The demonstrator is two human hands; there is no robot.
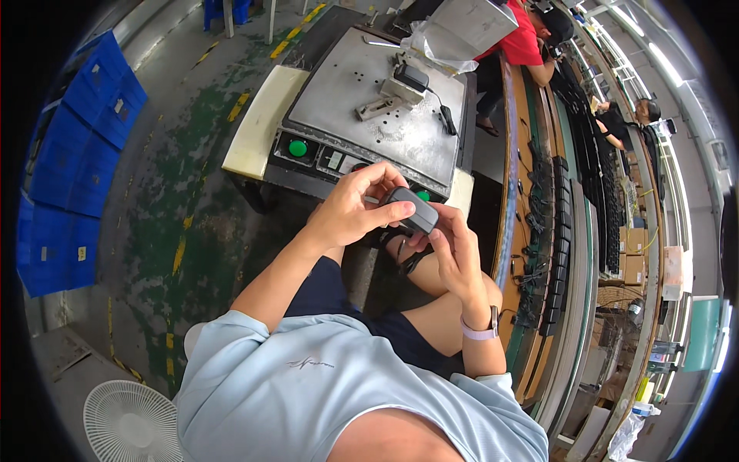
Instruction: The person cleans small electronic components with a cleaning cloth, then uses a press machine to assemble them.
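In front of my lap, a black power adapter (416, 212) is held in both hands. My left hand (356, 206) is closed round its left end, with the thumb lying across the top face. At its right end, the thumb and fingers of my right hand (459, 256) pinch the adapter; a dark cord (408, 264) hangs just below. Beyond my hands stands a metal-topped machine (331, 92) with a fixture block (402, 91). A second black adapter (412, 75) rests on that block, its cable running to a black plug end (448, 121) on the plate.
Green buttons (298, 148) sit on the machine's front. Along my right runs a conveyor (526, 362) with several adapters (564, 223) and cords. Blue bins (81, 154) stand at the left, a white fan (131, 423) at the lower left. A person in red (523, 38) leans over the line.
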